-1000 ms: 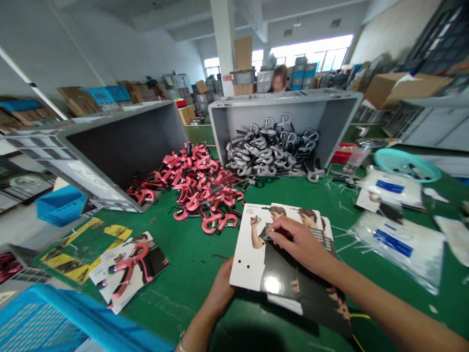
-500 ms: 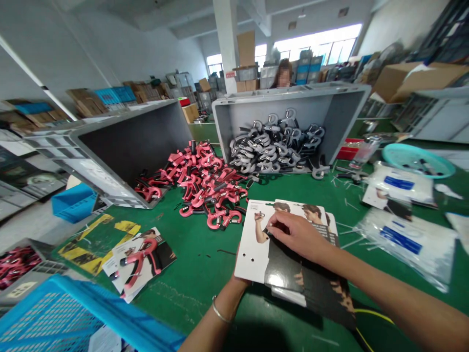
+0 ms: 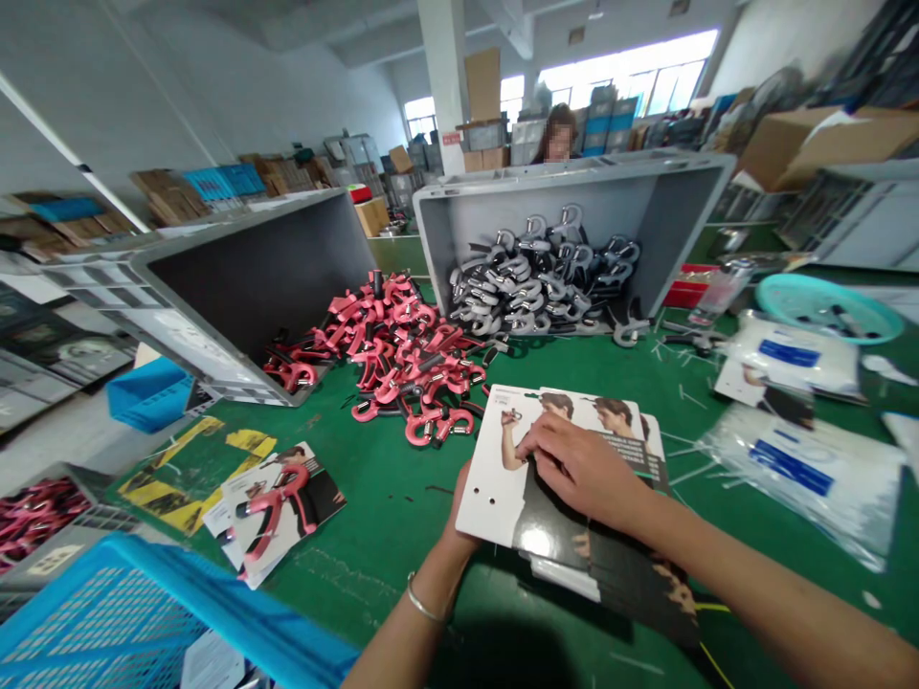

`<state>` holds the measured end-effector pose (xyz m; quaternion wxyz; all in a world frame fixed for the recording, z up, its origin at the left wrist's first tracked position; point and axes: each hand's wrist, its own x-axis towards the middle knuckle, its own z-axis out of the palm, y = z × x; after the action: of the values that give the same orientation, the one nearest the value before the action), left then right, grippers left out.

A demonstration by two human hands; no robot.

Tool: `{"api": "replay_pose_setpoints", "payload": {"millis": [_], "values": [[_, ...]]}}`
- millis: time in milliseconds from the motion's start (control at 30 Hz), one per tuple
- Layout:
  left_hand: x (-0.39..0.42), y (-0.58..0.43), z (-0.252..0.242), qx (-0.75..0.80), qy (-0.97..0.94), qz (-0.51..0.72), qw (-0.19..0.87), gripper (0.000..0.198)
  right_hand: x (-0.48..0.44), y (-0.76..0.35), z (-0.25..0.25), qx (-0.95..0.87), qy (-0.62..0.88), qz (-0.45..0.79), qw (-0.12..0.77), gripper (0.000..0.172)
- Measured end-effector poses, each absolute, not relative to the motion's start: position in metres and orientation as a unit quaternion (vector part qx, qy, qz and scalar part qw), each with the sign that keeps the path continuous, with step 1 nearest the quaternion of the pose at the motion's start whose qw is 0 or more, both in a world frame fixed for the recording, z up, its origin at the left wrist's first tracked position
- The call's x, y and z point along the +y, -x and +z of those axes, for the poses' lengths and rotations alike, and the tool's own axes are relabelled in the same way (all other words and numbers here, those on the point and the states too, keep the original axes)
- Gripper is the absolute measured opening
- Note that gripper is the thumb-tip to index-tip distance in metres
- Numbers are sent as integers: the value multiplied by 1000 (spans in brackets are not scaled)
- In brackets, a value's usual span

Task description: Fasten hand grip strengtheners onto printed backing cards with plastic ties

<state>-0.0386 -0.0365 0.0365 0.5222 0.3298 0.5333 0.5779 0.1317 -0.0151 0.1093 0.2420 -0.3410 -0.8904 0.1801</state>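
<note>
A white and black printed backing card point(image 3: 495, 522), with a photo of a person's arm on it, lies tilted over a stack of similar cards point(image 3: 638, 574) in front of me. My left hand point(image 3: 461, 512) grips the front card at its left edge, most of its fingers hidden behind it. On the card's face rests my right hand point(image 3: 574, 469), its fingers bent and pressed together near the middle; anything under the fingertips is hidden. Two small holes show low on the card's left. To the left, a red hand grip point(image 3: 277, 507) lies on more printed cards point(image 3: 326, 483).
Red hand grips point(image 3: 402, 364) spill from a tipped grey crate point(image 3: 251, 287). Grey hand grips point(image 3: 531, 282) fill another grey crate point(image 3: 675, 239). Plastic bags point(image 3: 811, 474) and a turquoise tray point(image 3: 775, 297) lie right. A blue basket point(image 3: 144, 593) stands front left. A person point(image 3: 556, 139) is behind.
My right hand's fingers have shifted slightly left and bent more over the card. The card and my left hand have moved a little left.
</note>
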Motion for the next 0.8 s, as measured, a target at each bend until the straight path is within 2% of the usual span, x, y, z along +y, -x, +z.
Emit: {"api": "replay_pose_setpoints", "payload": {"millis": [167, 267, 367, 500, 633, 700, 767, 800], "values": [[-48, 49, 36, 424, -273, 605, 617, 46, -14, -132, 109, -899, 331, 169, 231, 13], [-54, 57, 32, 411, -235, 574, 668, 50, -12, -134, 104, -897, 330, 178, 232, 15], [-53, 62, 36, 393, -224, 527, 719, 64, -11, -133, 102, -886, 335, 195, 255, 15], [-50, 61, 51, 391, -266, 474, 743, 78, -14, -140, 110, -836, 331, 259, 354, 15], [-54, 62, 63, 407, -263, 474, 735, 71, -21, -194, 103, -715, 447, 265, 467, 22], [-57, 65, 67, 431, -264, 475, 720, 69, -23, -239, 83, -680, 565, 195, 425, 28], [-56, 68, 71, 449, -276, 457, 717, 67, -23, -285, 55, -733, 626, 122, 237, 25], [-53, 69, 73, 451, -287, 443, 720, 66, -23, -304, 42, -748, 622, 129, 192, 19]]}}
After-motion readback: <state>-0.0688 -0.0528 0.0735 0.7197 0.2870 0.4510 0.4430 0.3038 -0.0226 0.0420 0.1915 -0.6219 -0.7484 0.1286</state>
